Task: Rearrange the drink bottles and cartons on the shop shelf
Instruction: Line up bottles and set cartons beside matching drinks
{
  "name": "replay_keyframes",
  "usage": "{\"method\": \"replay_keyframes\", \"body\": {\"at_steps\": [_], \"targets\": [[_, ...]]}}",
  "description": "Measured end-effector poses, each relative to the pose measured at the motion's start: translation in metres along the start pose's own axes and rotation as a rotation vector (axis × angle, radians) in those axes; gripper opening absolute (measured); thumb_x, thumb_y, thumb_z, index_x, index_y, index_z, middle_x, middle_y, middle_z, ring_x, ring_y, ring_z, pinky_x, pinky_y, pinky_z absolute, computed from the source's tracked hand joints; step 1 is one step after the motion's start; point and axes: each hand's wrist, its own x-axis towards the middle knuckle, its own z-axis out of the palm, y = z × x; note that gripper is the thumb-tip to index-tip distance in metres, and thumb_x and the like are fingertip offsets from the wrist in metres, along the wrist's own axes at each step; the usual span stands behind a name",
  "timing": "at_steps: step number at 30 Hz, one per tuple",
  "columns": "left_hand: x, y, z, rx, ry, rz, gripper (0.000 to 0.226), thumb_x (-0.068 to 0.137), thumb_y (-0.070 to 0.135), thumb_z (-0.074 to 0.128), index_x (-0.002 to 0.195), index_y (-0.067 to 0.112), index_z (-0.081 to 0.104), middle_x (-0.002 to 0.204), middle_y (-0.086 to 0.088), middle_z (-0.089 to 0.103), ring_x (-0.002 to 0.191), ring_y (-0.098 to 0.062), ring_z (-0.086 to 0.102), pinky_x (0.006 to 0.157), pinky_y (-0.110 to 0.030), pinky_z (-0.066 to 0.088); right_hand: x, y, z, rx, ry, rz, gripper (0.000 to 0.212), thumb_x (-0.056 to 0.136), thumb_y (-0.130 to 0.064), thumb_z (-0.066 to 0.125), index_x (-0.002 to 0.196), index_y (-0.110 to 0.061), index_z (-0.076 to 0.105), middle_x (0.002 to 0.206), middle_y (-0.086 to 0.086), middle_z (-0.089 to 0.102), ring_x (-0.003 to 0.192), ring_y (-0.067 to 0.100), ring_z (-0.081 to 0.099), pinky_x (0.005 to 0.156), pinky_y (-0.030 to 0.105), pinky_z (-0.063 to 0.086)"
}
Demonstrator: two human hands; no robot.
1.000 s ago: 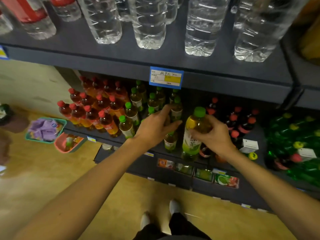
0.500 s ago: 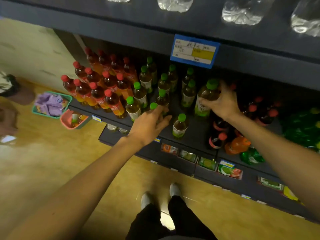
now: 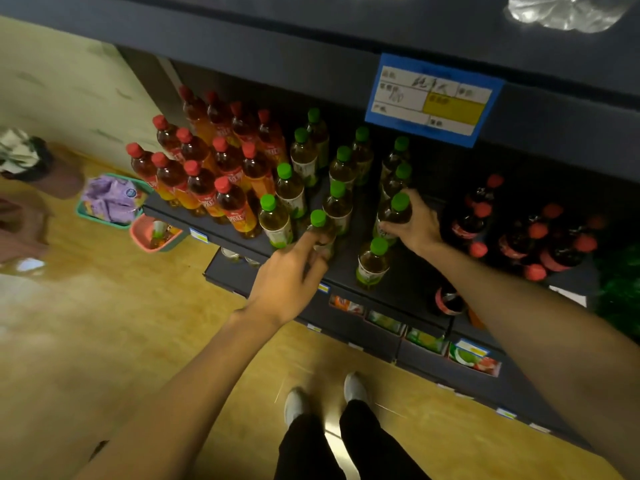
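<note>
Several green-capped tea bottles stand in rows on the dark shelf [image 3: 408, 289]. My right hand [image 3: 417, 225] grips one green-capped bottle [image 3: 394, 213] by its shoulder, standing it in the right-hand row. My left hand [image 3: 289, 275] curls round another green-capped bottle [image 3: 320, 226] at the front of the middle row. A single green-capped bottle [image 3: 373, 263] stands alone near the shelf's front edge, between my hands. Red-capped orange-labelled bottles [image 3: 207, 168] fill the shelf's left part.
Dark red-capped cola bottles [image 3: 519, 233] stand to the right, green bottles [image 3: 620, 292] beyond them. A blue price tag [image 3: 433, 98] hangs from the upper shelf. Cartons [image 3: 474, 358] line the shelf below. On the wooden floor left are a teal basket [image 3: 114, 199] and a pink basket [image 3: 154, 233].
My right hand has carried its bottle back into the right-hand row and set it down. My left hand has moved from open reach to curling round the front middle bottle. The view tilted down.
</note>
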Motion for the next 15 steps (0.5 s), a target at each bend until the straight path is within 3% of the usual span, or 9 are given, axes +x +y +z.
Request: {"method": "replay_keyframes", "body": {"at_steps": [10, 15], "targets": [[-0.001, -0.005, 0.006, -0.019, -0.03, -0.032, 0.027, 0.094, 0.036, 0.041, 0.117, 0.023, 0.046, 0.08, 0.0, 0.06, 0.063, -0.019, 0.057, 0.059, -0.044, 0.049, 0.01, 0.006, 0.016, -0.018, -0.066, 0.002, 0.071, 0.071, -0.027, 0.081, 0.13, -0.031, 0.042, 0.128, 0.005, 0.053, 0.125, 0.029, 0.045, 0.096, 0.042, 0.045], [-0.003, -0.005, 0.005, -0.025, -0.045, -0.023, 0.024, 0.097, 0.028, 0.046, 0.12, 0.022, 0.047, 0.081, 0.0, 0.061, 0.062, -0.017, 0.057, 0.06, -0.044, 0.049, 0.004, 0.003, 0.011, -0.088, -0.13, -0.006, 0.074, 0.074, -0.032, 0.078, 0.135, -0.035, 0.036, 0.138, 0.004, 0.047, 0.132, 0.031, 0.037, 0.098, 0.044, 0.042]]}}
